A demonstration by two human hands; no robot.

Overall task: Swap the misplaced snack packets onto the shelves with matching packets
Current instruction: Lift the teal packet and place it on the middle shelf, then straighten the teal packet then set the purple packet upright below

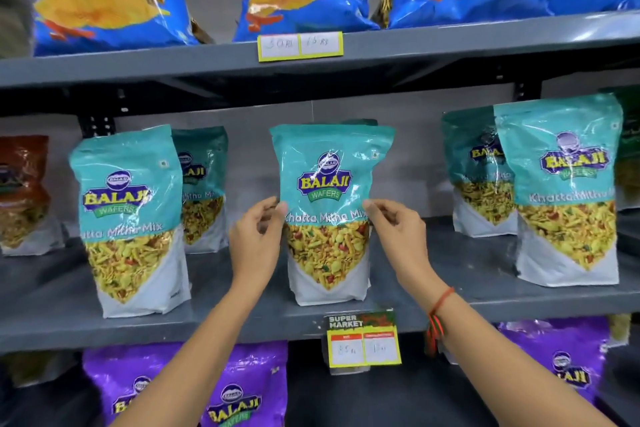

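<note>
Teal packet seated among matching teal packets, middle shelf.
Left hand [256, 236] and right hand [398, 232] pinch teal packet [329, 204] sides, standing on middle shelf [242, 322]; release pending, other swaps unverified.

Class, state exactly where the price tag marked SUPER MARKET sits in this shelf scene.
In the head view, the SUPER MARKET price tag hangs on the front edge of the middle shelf, just right of centre, directly below the teal packet between both hands.

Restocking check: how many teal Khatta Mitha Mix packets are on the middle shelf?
5: front left, behind it, centre, right rear, front right. More may be hidden.
</note>
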